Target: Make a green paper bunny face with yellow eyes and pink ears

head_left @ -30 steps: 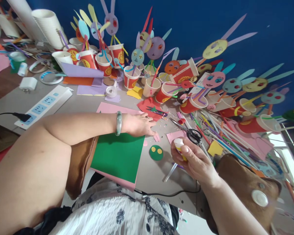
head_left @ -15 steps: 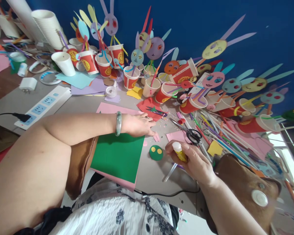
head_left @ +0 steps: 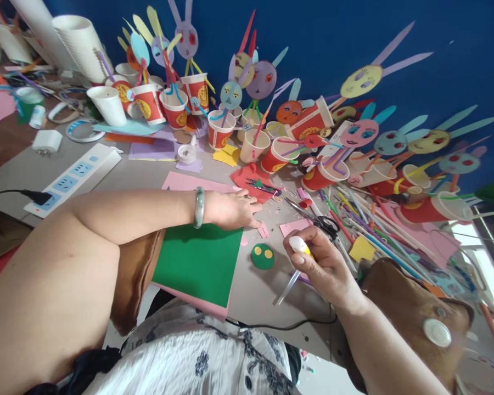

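My right hand (head_left: pixel 327 269) grips a glue stick (head_left: pixel 299 245) with a white end and a yellow body, raised above the table. Most of its body is hidden by the fingers. Close by lies a small green paper circle (head_left: pixel 262 264) bearing two yellow dots. My left hand (head_left: pixel 234 209), a bangle on its wrist, rests with outstretched fingers at the top right of a green sheet (head_left: pixel 195 266) and the pink sheet (head_left: pixel 181 181) under it. Small pink scraps (head_left: pixel 263 229) lie by its fingertips. A clear strip (head_left: pixel 288 288) sits below the right hand.
Black-handled scissors (head_left: pixel 327 226) lie beyond my right hand, beside many coloured sticks. Paper cups with rabbit-faced figures (head_left: pixel 221 131) line the blue wall. A power strip (head_left: pixel 74 175) stands at left. A brown bag (head_left: pixel 411 323) is at right, and a black cable (head_left: pixel 280 328) crosses the front.
My right hand has turned the glue stick, so its white end faces me more and less yellow shows. Light blue and purple papers at the back left have shifted. My left hand stays put.
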`<action>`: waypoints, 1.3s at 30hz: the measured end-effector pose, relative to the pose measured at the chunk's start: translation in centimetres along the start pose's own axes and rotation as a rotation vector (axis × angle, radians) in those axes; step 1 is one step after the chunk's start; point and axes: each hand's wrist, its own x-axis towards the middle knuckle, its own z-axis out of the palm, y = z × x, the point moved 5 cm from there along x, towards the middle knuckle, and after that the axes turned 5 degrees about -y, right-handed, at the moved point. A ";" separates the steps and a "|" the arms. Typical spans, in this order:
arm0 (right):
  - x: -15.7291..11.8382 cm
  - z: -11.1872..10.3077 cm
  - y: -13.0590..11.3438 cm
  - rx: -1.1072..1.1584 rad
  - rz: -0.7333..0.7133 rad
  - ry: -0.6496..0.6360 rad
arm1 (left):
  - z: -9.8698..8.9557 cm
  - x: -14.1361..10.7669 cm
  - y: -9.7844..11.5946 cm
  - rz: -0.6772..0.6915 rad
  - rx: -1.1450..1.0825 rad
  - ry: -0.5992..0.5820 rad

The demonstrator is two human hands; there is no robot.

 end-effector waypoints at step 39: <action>1.2 -0.1 -0.3 -0.617 -0.204 0.049 | -0.7 -0.4 0.2 -0.037 -0.064 -0.049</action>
